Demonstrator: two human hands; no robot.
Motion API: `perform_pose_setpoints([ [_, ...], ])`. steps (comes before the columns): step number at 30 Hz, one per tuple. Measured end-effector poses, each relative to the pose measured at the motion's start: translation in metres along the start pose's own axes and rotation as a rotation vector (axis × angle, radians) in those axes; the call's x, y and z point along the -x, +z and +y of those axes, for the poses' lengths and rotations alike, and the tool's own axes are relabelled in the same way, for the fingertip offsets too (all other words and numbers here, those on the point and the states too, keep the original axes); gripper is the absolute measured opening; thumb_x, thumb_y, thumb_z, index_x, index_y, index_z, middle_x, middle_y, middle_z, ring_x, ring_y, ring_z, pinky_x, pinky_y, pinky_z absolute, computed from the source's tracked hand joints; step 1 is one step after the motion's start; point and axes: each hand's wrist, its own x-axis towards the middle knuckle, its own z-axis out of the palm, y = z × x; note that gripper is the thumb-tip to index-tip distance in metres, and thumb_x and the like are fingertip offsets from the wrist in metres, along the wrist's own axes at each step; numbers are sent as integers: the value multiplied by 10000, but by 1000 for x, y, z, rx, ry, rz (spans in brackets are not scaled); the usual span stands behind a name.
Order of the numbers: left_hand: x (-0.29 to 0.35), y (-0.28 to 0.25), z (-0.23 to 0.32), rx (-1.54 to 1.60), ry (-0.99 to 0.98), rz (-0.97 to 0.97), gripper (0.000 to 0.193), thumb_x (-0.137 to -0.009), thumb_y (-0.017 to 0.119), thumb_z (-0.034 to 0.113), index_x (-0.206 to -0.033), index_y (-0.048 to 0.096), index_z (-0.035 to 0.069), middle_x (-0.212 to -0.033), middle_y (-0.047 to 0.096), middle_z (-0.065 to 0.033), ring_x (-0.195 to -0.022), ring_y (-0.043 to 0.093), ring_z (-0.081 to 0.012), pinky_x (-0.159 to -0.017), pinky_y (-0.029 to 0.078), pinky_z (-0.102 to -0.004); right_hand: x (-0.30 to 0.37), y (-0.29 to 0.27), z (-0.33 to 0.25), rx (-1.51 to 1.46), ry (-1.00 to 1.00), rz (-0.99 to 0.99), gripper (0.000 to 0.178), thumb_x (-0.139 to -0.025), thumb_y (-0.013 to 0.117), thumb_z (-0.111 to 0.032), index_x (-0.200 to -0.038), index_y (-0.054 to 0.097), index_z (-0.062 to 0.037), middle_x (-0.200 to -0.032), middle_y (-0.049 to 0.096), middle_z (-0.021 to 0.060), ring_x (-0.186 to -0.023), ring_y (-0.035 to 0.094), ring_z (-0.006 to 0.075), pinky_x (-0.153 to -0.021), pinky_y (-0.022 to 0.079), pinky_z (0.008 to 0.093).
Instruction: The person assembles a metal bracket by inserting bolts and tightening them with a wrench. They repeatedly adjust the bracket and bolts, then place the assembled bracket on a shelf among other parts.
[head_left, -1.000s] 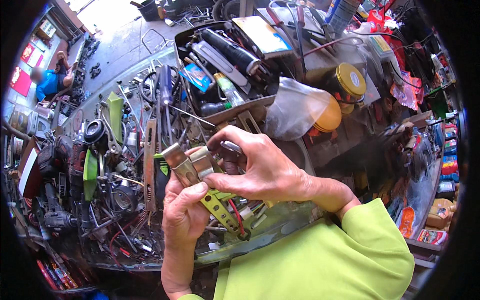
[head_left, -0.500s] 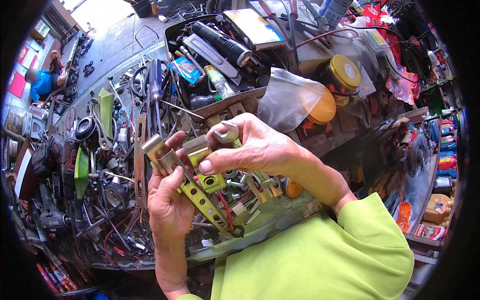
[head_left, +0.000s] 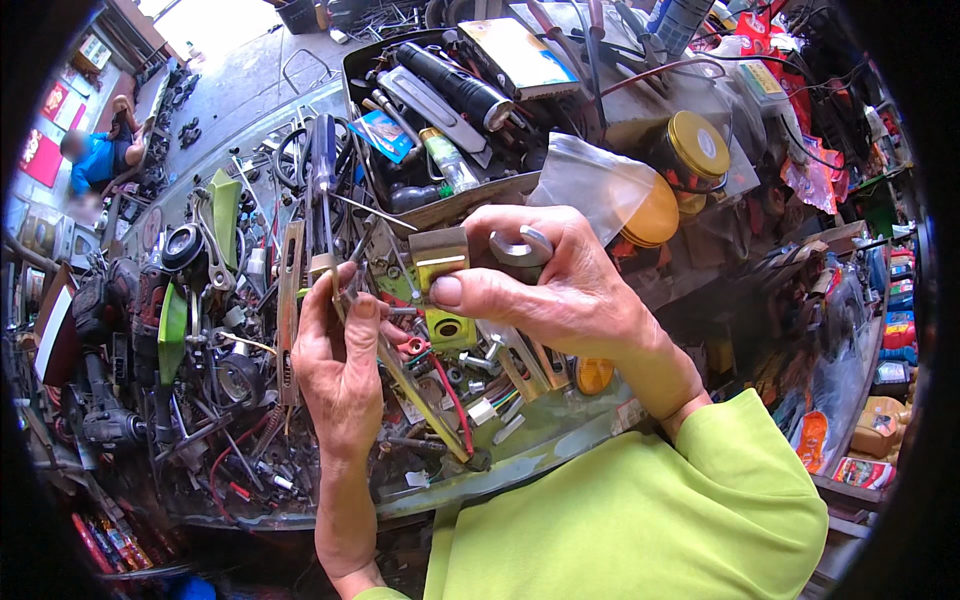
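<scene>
My left hand [head_left: 340,375] pinches the upper end of a long, narrow metal strip [head_left: 422,405], seen nearly edge-on and slanting down to the right. Holes along it showed half a second ago. In my right hand [head_left: 560,285] is a short yellowish metal bracket [head_left: 438,250] with a bent top and a round hole low down, my thumb pressed on its face. That same hand also keeps an open-end wrench [head_left: 522,250], its jaw sticking up behind the thumb and its handle hidden. A small gap separates bracket and strip. Bolts [head_left: 485,360] and wires lie below.
Behind my hands, an open case [head_left: 470,200] holds a black flashlight [head_left: 455,85] and tools. A clear plastic bag [head_left: 580,185] and a yellow-lidded jar [head_left: 698,143] stand right of it. A screwdriver [head_left: 323,150] and loose parts crowd the left. A person in blue [head_left: 95,160] sits far left.
The long strip has turned from showing its holes to nearly edge-on. The short bracket has moved right and up, away from the strip, and stands straighter. The wrench jaw has shifted right with my right hand.
</scene>
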Motion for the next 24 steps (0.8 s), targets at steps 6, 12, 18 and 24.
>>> perform_pose_setpoints([
  [6, -15, 3, -5, -145, -4, 18, 461, -957, 604, 295, -1232, 491, -58, -913, 617, -95, -709, 646, -133, -561, 554, -261, 5, 1, 2, 29, -29, 39, 221, -888, 697, -206, -939, 649, 4, -681, 587, -26, -600, 484, 9, -467, 393, 206],
  [12, -20, 2, -17, -165, 124, 127, 356, -1045, 400, 225, -1201, 509, -76, -1078, 589, -128, -950, 660, -204, -803, 572, -322, 9, 0, -1, 33, -18, 58, 217, -878, 715, -208, -915, 655, -4, -681, 556, -52, -609, 464, -1, -486, 364, 200],
  [18, -12, -2, 9, -22, 199, 121, 405, -1046, 385, 299, -1206, 509, -51, -1033, 617, -134, -896, 663, -198, -711, 584, -296, 6, 6, -5, 25, -38, -44, 192, -877, 692, -183, -885, 658, 6, -647, 558, -36, -592, 468, 17, -473, 378, 232],
  [24, 12, -1, 32, 632, -242, -32, 512, -1016, 391, 465, -1212, 529, 13, -1104, 639, -114, -925, 663, -210, -816, 547, -343, -16, 25, -14, 175, -132, -182, 291, -911, 674, -270, -940, 651, 19, -631, 540, -11, -586, 453, 31, -479, 380, 246],
])
